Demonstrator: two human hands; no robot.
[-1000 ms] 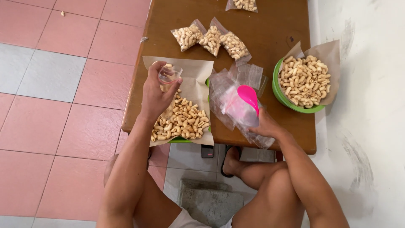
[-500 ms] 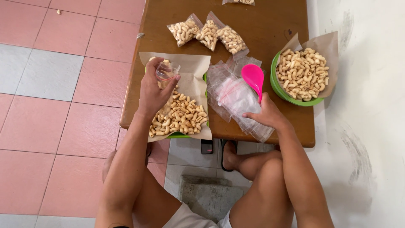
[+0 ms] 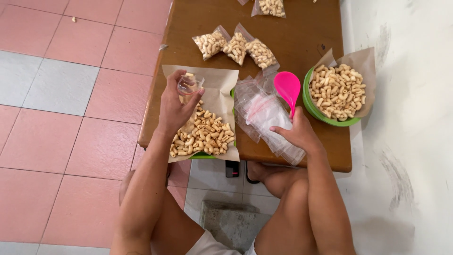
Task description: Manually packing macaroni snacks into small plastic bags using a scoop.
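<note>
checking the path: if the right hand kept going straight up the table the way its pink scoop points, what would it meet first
Probably nothing at once: the right hand points its pink scoop up bare table, passing left of the green bowl. Depth is unclear.

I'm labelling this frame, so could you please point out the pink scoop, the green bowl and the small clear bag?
pink scoop (image 3: pixel 287 85), head view, scoop's blade.
green bowl (image 3: pixel 309 105), head view, left rim.
small clear bag (image 3: pixel 188 85), head view, open mouth.
</note>
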